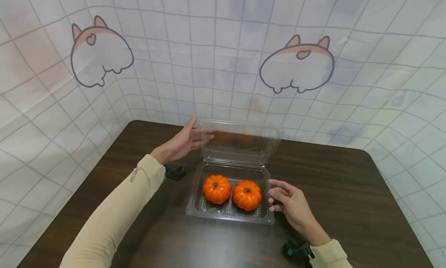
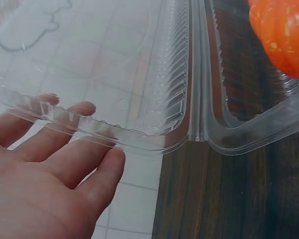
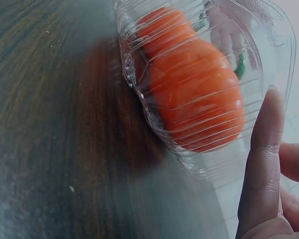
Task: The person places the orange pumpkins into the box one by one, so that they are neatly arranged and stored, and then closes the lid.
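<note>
While hands flank clamshell (image 1: 230, 212) (lid up), pumpkins (image 1: 217, 189) inside

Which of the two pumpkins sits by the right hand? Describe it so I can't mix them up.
On the dark wooden table lies an open clear clamshell box holding two small orange pumpkins side by side. The one you want is nearest the right hand; the other pumpkin sits on the left hand's side.

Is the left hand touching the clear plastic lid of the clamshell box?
Touching. In the left wrist view the left hand's straight fingertips lie behind and against the clear plastic lid's rim.
</note>
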Motion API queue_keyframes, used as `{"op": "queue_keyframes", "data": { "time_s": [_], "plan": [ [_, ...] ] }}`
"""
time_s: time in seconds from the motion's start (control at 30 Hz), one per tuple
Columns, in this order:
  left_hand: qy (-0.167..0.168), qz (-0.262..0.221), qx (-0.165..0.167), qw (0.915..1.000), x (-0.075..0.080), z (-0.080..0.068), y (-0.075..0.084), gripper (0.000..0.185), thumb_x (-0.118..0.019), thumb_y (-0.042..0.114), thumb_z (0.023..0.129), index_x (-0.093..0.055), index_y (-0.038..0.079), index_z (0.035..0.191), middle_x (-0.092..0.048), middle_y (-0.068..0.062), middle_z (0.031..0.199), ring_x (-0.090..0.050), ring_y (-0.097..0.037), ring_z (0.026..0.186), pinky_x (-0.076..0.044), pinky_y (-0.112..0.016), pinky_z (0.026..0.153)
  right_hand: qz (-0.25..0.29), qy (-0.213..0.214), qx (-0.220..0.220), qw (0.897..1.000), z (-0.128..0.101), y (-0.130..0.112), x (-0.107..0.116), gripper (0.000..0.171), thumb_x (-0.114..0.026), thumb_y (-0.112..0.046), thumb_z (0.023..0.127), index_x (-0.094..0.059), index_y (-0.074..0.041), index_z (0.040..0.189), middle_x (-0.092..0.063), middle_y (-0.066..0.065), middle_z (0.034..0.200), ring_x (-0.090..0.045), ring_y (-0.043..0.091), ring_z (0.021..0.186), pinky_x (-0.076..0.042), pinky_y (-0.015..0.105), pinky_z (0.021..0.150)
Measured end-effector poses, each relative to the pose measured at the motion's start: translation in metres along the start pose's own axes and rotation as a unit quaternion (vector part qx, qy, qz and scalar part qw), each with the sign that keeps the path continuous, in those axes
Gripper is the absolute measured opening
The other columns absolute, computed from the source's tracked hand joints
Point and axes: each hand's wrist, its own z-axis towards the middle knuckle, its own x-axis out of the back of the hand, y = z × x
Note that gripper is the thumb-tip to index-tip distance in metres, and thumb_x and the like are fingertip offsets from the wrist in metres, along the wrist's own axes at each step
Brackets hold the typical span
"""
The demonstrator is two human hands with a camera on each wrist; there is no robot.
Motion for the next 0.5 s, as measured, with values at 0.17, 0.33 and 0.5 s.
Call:
{"op": "queue_keyframes", "data": {
  "time_s": [0.17, 0.33, 0.5],
  "plan": [
    [0.003, 0.004, -0.018, 0.9998, -0.002, -0.004, -0.004, 0.093, -0.009, 0.078, 0.091, -0.031, 0.012, 0.153, -0.031, -0.011, 0.16, -0.017, -0.03, 0.154, -0.006, -0.052, 0.127, -0.005, -0.002, 0.002, 1.0, 0.0, 0.001, 0.0, 0.054, -0.063, -0.017, 0.095, -0.042, 0.002, 0.141, -0.07, -0.006, 0.092, -0.066, 0.007, 0.073, -0.061, 0.027, 0.064],
    [0.011, 0.024, -0.023, 0.9994, -0.006, -0.009, -0.005, 0.095, -0.014, 0.081, 0.089, -0.035, 0.013, 0.151, -0.031, -0.011, 0.16, -0.019, -0.028, 0.154, -0.006, -0.051, 0.127, -0.005, -0.004, 0.004, 1.0, -0.001, 0.001, -0.001, 0.055, -0.063, -0.017, 0.095, -0.041, 0.002, 0.141, -0.07, -0.007, 0.091, -0.065, 0.007, 0.073, -0.061, 0.026, 0.062],
    [0.021, 0.059, -0.012, 0.998, -0.008, -0.017, -0.006, 0.094, -0.017, 0.083, 0.086, -0.037, 0.018, 0.151, -0.036, -0.002, 0.159, -0.02, -0.022, 0.154, -0.006, -0.051, 0.127, -0.011, -0.001, 0.002, 1.0, 0.0, 0.001, -0.002, 0.054, -0.063, -0.017, 0.095, -0.042, 0.002, 0.141, -0.07, -0.006, 0.091, -0.065, 0.008, 0.073, -0.061, 0.027, 0.062]
  ]
}}
